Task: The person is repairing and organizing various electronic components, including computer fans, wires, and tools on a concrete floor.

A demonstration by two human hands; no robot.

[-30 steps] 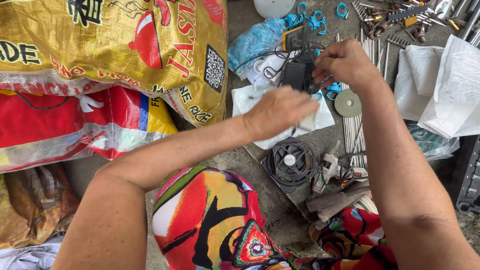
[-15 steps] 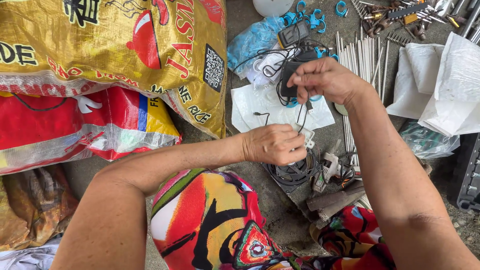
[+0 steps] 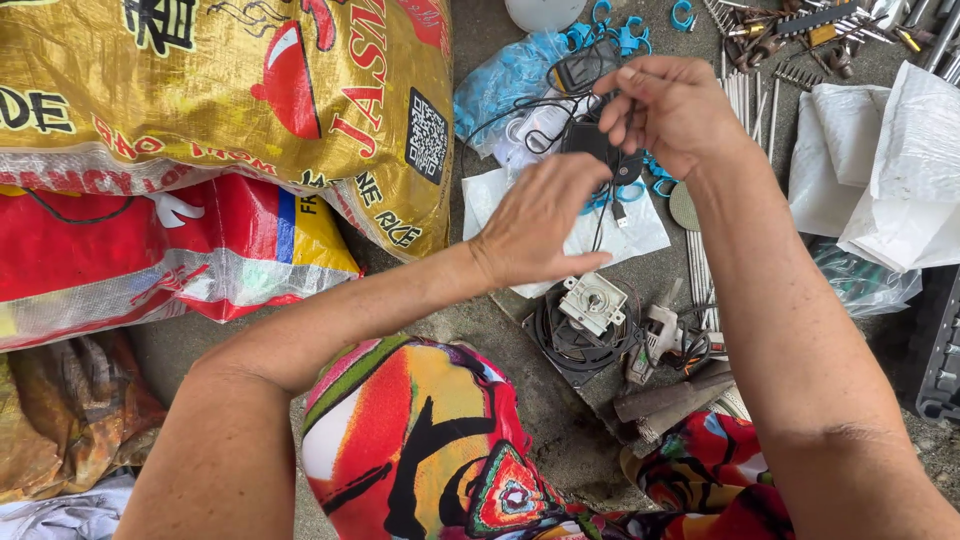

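Note:
My right hand [image 3: 672,108] grips a small black adapter block [image 3: 592,143] over the cluttered ground, thumb and fingers closed on it. A thin black cable [image 3: 603,215] hangs from the block. My left hand [image 3: 541,222] is just below it, fingers pinched on that cable. Under the hands lie white paper sheets [image 3: 640,232] and a beige timer switch [image 3: 592,303] sitting on a black coiled part [image 3: 553,340].
A yellow woven sack [image 3: 230,90] lies on a red one [image 3: 150,250] at the left. Blue plastic rings [image 3: 610,35], metal rods [image 3: 745,100], tools [image 3: 800,25] and white bags [image 3: 880,160] crowd the top right. My patterned knees [image 3: 430,440] are at the bottom.
My left hand dropped toward the coiled part, then rose again to the cable. My right hand stayed up with the black block, shifting a little.

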